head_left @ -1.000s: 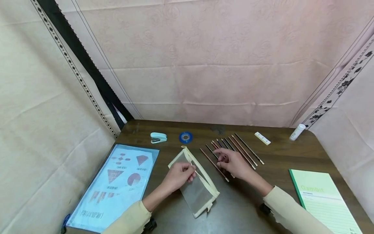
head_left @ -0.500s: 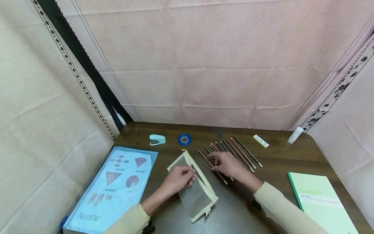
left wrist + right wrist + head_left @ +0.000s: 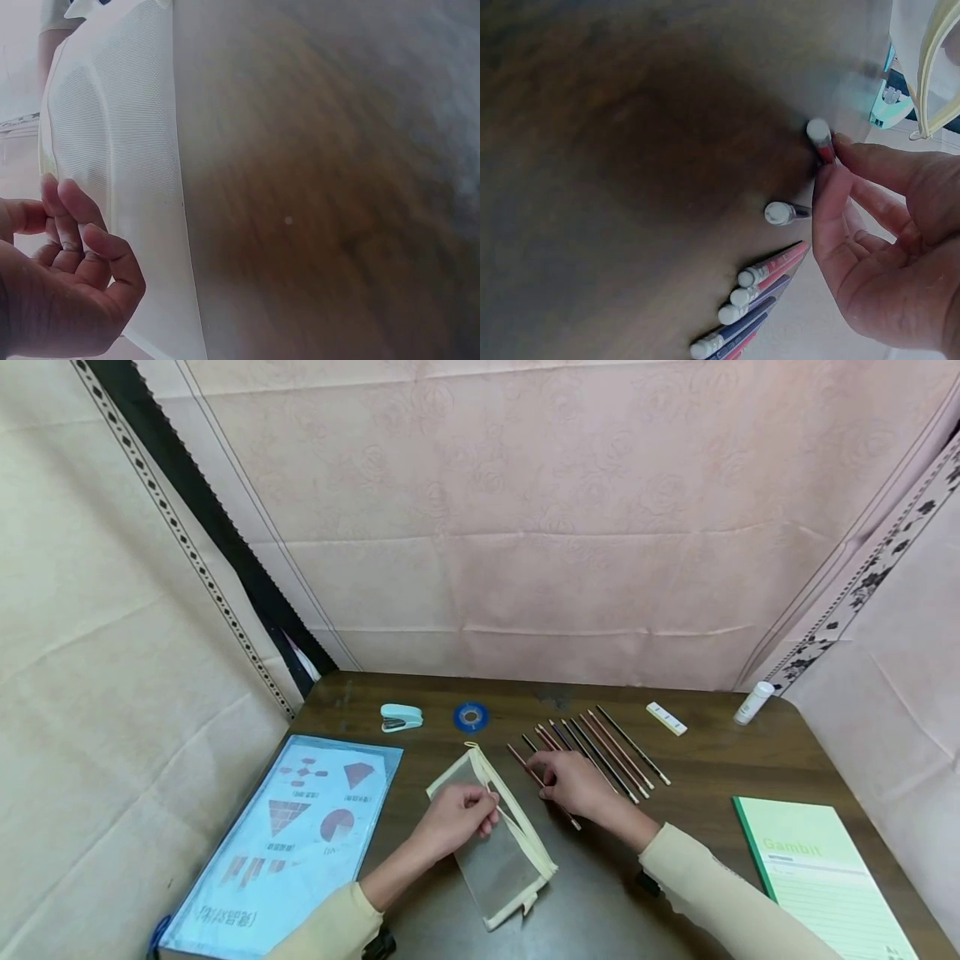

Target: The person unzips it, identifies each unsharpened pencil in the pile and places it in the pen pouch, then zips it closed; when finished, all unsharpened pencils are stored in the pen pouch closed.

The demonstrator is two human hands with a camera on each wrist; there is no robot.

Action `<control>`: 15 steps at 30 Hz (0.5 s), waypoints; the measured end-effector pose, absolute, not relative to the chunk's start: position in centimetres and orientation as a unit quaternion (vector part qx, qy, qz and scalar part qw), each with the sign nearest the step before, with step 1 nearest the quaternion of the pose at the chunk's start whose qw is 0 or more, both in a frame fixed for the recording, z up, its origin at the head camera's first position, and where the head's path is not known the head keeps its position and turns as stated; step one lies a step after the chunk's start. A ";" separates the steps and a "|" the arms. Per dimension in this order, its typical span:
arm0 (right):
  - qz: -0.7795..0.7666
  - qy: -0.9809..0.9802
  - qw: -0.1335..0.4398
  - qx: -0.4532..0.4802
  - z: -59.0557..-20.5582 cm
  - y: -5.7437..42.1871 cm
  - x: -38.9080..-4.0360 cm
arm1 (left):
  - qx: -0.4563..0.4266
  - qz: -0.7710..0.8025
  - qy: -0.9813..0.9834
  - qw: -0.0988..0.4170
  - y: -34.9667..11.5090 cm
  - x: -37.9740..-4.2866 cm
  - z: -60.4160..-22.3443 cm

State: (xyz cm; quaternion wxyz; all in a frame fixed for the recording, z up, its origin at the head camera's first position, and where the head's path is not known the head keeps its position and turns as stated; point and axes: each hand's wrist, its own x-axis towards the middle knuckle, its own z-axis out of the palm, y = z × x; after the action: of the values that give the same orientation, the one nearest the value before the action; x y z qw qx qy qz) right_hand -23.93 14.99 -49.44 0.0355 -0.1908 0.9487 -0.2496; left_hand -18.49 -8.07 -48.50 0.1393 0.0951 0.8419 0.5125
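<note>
My left hand (image 3: 456, 818) pinches the opening edge of a mesh zip pouch (image 3: 498, 872) with cream trim, which leans upward with its mouth gaping. In the left wrist view the pouch's mesh side (image 3: 142, 97) rises beside the curled fingers. To the right, my right hand (image 3: 573, 785) is at the leftmost pencil of a fanned row, a reddish one (image 3: 573, 822). Seen from the right wrist, thumb and forefinger pinch this pencil (image 3: 820, 133) near its white end. The other pencils (image 3: 621, 745), dark and reddish, lie just right of the hand.
A blue document folder (image 3: 300, 835) lies at the left. Along the back are a light-blue stapler (image 3: 402, 717), a roll of blue tape (image 3: 471, 717), a white eraser (image 3: 667, 718) and a white glue stick (image 3: 753, 702). A green notebook (image 3: 821, 860) lies at the right.
My right hand has shifted left, from above the neighbouring pencils onto the leftmost one, and its fingers have closed on it. My left hand keeps its hold on the pouch.
</note>
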 end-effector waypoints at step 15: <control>-0.256 0.947 0.039 -0.190 -50.1 15.0 -24.0 | 0.086 0.522 0.836 0.148 -8.4 -18.6 -48.4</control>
State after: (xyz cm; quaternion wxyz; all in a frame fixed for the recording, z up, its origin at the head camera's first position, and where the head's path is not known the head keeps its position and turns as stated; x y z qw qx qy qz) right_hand -24.04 15.00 -50.05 0.0388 -0.1901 0.9471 -0.2557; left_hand -18.60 -8.44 -48.35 0.1484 0.0859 0.8355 0.5220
